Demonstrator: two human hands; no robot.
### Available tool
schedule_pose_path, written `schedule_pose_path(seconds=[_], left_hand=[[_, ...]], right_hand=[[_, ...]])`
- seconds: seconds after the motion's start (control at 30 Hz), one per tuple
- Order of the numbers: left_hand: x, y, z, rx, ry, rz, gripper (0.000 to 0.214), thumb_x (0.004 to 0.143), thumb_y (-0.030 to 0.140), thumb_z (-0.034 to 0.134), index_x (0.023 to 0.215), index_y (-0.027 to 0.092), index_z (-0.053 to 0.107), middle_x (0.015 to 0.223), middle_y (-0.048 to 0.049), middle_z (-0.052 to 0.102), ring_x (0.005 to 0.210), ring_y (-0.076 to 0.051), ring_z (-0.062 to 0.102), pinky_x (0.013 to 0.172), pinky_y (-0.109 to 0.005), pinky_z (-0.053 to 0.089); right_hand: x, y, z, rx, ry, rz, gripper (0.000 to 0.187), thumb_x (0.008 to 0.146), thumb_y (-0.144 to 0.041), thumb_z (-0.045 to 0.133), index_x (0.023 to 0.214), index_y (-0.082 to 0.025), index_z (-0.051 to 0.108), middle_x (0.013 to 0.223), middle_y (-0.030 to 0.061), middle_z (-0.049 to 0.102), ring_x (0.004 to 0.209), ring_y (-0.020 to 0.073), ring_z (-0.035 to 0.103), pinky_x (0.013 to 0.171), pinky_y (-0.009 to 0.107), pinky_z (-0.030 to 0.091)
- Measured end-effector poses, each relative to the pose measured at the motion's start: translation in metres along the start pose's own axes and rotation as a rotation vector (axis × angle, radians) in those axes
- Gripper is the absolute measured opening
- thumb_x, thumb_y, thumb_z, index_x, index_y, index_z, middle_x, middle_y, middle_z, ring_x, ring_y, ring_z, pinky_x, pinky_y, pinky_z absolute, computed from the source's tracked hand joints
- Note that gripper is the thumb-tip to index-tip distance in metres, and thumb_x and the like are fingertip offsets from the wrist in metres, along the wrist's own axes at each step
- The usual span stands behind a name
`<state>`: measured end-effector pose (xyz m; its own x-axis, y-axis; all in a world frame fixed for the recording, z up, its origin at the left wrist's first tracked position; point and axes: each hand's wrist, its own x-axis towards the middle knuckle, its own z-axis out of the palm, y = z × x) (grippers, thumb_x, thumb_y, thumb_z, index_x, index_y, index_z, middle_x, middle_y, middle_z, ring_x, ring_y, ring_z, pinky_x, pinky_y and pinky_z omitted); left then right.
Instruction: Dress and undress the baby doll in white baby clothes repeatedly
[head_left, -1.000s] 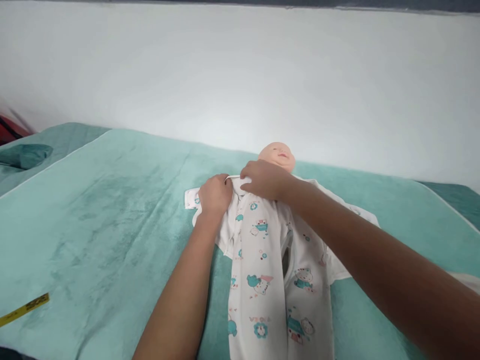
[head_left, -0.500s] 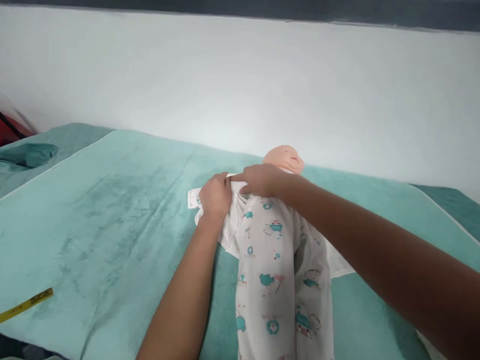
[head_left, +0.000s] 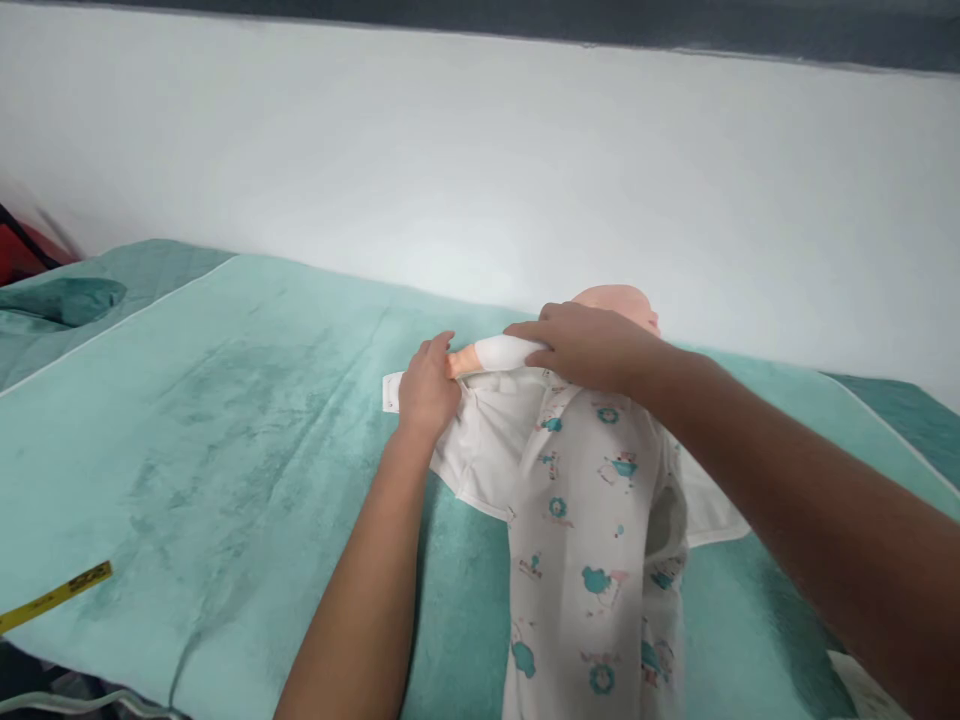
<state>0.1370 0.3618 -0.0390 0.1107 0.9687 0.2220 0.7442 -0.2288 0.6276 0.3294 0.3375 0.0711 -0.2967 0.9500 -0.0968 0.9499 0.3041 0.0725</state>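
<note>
A baby doll [head_left: 613,298] lies on its back on the bed, its head partly hidden behind my right hand [head_left: 592,345]. White baby clothes [head_left: 592,560] with teal and pink prints cover its body and run toward me. The doll's arm [head_left: 465,360] points left, bare at the wrist, with a white sleeve [head_left: 501,352] further up. My left hand [head_left: 430,390] is closed around the doll's hand. Up at the shoulder end, my right hand pinches the white sleeve between thumb and fingers. An opened white garment [head_left: 487,455] spreads beneath the arm.
A teal sheet [head_left: 225,450] covers the bed, with a white wall [head_left: 375,150] behind. On the left lie a yellow strip [head_left: 56,597] and a crumpled teal cloth [head_left: 67,300]. A red item [head_left: 26,255] stands at the far left corner.
My right hand has moved right, away from my left. The doll's wrist and white sleeve now show between my hands. The doll's head and printed clothes have shifted right in view.
</note>
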Motion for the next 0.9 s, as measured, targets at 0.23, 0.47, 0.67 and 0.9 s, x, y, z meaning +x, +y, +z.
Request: schedule_pose_path(seconds=[0.23,0.47,0.67,0.9], left_hand=[[-0.007,0.006,-0.005,0.269,-0.079,0.14,0.039,0.086,0.019,0.048,0.121,0.031,0.06,0.116,-0.0057,0.066,0.115,-0.029,0.057,0.11,-0.061,0.03],[-0.003,-0.001,-0.001,0.379,-0.112,-0.029,0.041,0.078,0.01,0.045,0.108,0.029,0.066,0.111,-0.0058,0.068,0.112,-0.029,0.06,0.108,-0.057,0.035],[-0.008,0.005,0.008,0.464,-0.108,-0.028,0.049,0.081,0.01,0.043,0.126,0.022,0.056,0.133,-0.0098,0.059,0.126,-0.031,0.052,0.116,-0.06,0.024],[-0.023,0.036,0.002,0.124,0.107,0.067,0.059,0.081,0.004,0.037,0.137,0.015,0.05,0.147,-0.0094,0.048,0.138,-0.023,0.042,0.115,-0.038,0.038]], right_hand=[[0.02,-0.024,0.028,0.163,0.006,-0.074,0.042,0.095,-0.04,0.047,0.136,-0.032,0.054,0.122,0.0078,0.064,0.108,0.0264,0.059,0.085,0.038,0.045],[-0.037,0.007,0.061,0.673,0.385,0.18,0.037,0.095,-0.042,0.044,0.123,-0.029,0.064,0.131,0.002,0.064,0.123,0.024,0.056,0.103,0.041,0.043],[-0.082,0.063,0.121,0.642,0.594,0.435,0.041,0.088,-0.036,0.048,0.123,-0.021,0.064,0.125,0.009,0.067,0.118,0.0298,0.058,0.103,0.048,0.042],[-0.083,0.082,0.134,0.526,0.664,0.586,0.048,0.078,-0.017,0.043,0.121,-0.02,0.065,0.119,0.009,0.069,0.108,0.0293,0.062,0.094,0.045,0.046]])
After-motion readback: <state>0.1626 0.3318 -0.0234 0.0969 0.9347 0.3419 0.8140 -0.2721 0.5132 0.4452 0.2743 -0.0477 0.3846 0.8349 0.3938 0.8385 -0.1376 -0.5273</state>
